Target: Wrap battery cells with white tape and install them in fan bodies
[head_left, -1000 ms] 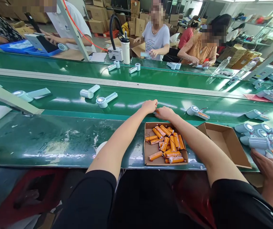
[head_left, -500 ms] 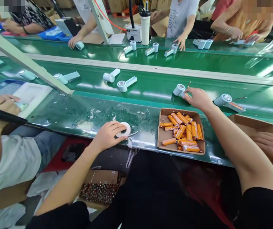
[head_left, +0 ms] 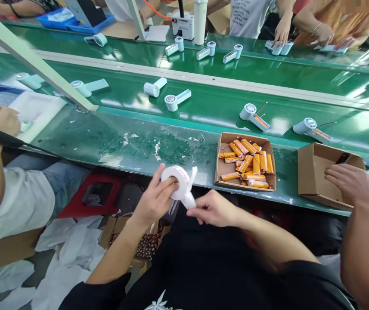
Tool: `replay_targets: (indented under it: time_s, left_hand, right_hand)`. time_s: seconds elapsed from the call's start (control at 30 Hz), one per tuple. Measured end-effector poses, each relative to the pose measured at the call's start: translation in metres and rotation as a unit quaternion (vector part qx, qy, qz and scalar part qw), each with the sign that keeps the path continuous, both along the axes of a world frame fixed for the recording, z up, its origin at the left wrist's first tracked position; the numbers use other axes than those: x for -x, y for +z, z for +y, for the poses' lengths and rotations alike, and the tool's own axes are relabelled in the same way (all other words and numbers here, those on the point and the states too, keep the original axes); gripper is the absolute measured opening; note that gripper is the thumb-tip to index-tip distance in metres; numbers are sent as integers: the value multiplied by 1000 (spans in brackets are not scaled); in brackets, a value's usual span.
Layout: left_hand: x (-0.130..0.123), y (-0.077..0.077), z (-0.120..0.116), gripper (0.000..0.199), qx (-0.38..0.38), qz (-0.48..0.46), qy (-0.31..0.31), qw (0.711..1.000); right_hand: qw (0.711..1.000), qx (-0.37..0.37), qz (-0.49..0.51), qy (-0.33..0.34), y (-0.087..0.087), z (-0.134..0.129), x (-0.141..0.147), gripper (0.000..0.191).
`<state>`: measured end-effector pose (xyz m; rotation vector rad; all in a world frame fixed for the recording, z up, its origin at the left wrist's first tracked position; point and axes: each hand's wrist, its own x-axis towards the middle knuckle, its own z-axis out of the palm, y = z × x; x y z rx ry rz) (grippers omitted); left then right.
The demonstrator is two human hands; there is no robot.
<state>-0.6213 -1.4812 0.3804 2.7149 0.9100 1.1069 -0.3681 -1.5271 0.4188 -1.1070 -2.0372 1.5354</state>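
My left hand (head_left: 156, 198) grips a roll of white tape (head_left: 184, 177), with fingers through its core, just off the front edge of the bench. My right hand (head_left: 215, 208) pinches the loose end of the tape, which stretches a short way from the roll. To the right of the roll, a cardboard box (head_left: 218, 172) holds several orange wrapped batteries (head_left: 245, 163) with thin leads. Beyond it on the green belt lies a light blue fan body (head_left: 248, 112) whose handle (head_left: 259, 122) holds an orange battery with wires sticking up.
More light blue fan bodies (head_left: 171, 103) lie along the green belt (head_left: 122, 99). At right, a co-worker's hand (head_left: 348, 181) reaches over another cardboard box (head_left: 313, 172). A metal post (head_left: 35, 56) slants across the left. Co-workers sit opposite and at left beside a white tray (head_left: 38, 107).
My right hand has left the fan body on the belt and come back to the tape's end. My left hand has lifted the tape roll from the bench toward me.
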Motion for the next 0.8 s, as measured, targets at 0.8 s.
replay_targets:
  time_s: [0.8]
  left_hand:
    - [-36, -16, -12, 42, 11, -55, -4, 998]
  right_hand:
    - [952, -62, -40, -296, 9, 113, -127, 23]
